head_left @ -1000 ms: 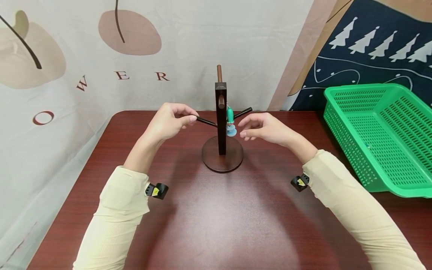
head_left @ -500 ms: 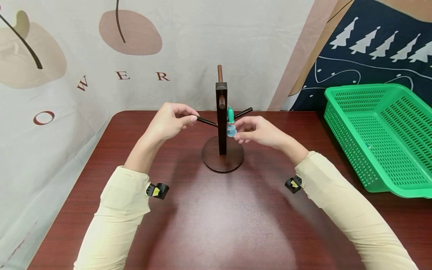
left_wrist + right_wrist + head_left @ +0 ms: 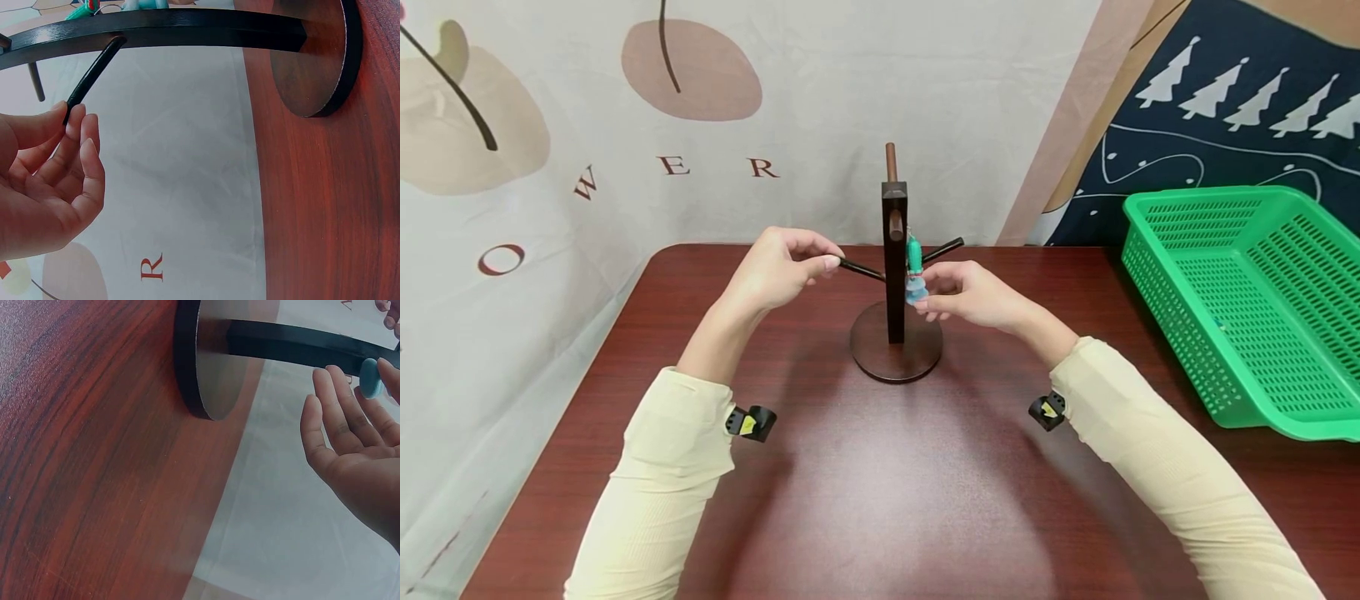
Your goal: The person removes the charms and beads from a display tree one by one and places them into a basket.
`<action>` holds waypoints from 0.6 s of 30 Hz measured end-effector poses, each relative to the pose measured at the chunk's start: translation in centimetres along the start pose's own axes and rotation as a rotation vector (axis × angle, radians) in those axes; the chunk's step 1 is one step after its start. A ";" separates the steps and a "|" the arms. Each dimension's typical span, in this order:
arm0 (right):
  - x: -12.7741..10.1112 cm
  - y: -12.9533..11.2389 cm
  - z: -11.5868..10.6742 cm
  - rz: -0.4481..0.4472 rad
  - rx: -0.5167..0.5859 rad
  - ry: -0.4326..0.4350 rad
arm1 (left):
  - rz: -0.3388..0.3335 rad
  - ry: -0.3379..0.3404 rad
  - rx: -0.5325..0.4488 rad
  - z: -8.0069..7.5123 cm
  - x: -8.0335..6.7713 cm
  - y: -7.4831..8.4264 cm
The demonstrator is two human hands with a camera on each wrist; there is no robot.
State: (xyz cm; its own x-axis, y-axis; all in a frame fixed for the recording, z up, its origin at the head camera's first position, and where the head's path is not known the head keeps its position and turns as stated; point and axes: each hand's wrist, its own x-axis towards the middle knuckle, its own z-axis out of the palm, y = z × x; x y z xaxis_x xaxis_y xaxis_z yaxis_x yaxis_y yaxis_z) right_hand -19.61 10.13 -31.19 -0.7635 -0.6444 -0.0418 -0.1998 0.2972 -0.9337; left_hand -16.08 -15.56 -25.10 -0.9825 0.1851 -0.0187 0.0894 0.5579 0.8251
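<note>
A dark wooden peg stand [image 3: 892, 275] rises from a round base [image 3: 895, 358] at the table's middle. My left hand [image 3: 829, 263] pinches the tip of its left peg [image 3: 861, 270]; the left wrist view shows that peg [image 3: 94, 72] between thumb and fingertips [image 3: 74, 115]. A teal and blue charm [image 3: 913, 271] hangs from the right peg [image 3: 943, 249], close to the post. My right hand [image 3: 925, 302] is at the charm's lower end, thumb above and fingers below. In the right wrist view the blue piece [image 3: 372, 378] sits between the fingers [image 3: 337, 406] and the thumb.
A green mesh basket [image 3: 1247, 300] stands at the right edge of the dark red table [image 3: 880, 500]. A printed cloth backdrop hangs close behind the stand. Both forearms in cream sleeves lie over the table's front half.
My right hand has moved left from open air to the hanging charm and closed its thumb and fingers about it. The left hand has stayed on the left peg.
</note>
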 end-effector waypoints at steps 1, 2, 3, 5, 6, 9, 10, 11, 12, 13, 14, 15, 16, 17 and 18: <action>0.0 0.0 -0.1 0.002 -0.003 0.001 | 0.000 0.000 0.001 0.0 0.0 0.0; -0.1 0.0 -0.2 0.003 -0.006 0.004 | -0.002 -0.001 0.001 0.0 0.0 0.0; -0.2 0.0 -0.2 0.006 -0.007 0.007 | -0.003 -0.002 0.002 0.0 0.0 0.0; -0.3 0.0 -0.4 0.009 -0.006 0.010 | -0.004 -0.002 0.006 0.0 0.0 0.0; -0.4 -0.1 -0.6 0.011 -0.008 0.011 | -0.005 -0.001 0.009 0.0 0.0 0.0; -0.6 -0.2 -0.9 0.014 -0.014 0.012 | -0.004 0.000 0.014 0.0 0.0 0.0; -0.7 -0.2 -1.1 0.015 -0.019 0.011 | -0.003 0.000 0.015 0.0 0.0 0.0; -0.7 -0.2 -1.2 0.015 -0.024 0.012 | -0.003 0.000 0.016 0.0 0.0 0.0; -0.8 -0.2 -1.4 0.016 -0.030 0.013 | -0.003 -0.001 0.016 0.0 0.0 0.0; -0.9 -0.2 -1.5 0.016 -0.036 0.015 | -0.004 -0.002 0.016 0.0 0.0 0.1; -0.9 -0.3 -1.6 0.016 -0.041 0.019 | -0.004 -0.002 0.016 0.0 0.0 0.1; -1.0 -0.3 -1.8 0.015 -0.047 0.019 | -0.005 -0.002 0.016 -0.1 0.0 0.1; -1.1 -0.4 -1.9 0.014 -0.053 0.021 | -0.005 -0.002 0.017 -0.1 0.0 0.1; -1.1 -0.4 -2.1 0.011 -0.058 0.023 | -0.006 -0.002 0.017 -0.1 0.0 0.1; -1.2 -0.5 -2.2 0.009 -0.063 0.028 | -0.007 -0.002 0.018 -0.1 0.0 0.1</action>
State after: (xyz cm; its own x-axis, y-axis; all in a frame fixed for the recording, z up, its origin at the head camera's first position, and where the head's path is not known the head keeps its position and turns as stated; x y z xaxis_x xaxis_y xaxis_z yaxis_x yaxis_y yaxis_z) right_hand -19.93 12.34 -29.83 -0.7819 -0.6222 -0.0392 -0.2305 0.3469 -0.9091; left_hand -16.10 -15.54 -24.95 -0.9829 0.1824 -0.0253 0.0855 0.5738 0.8145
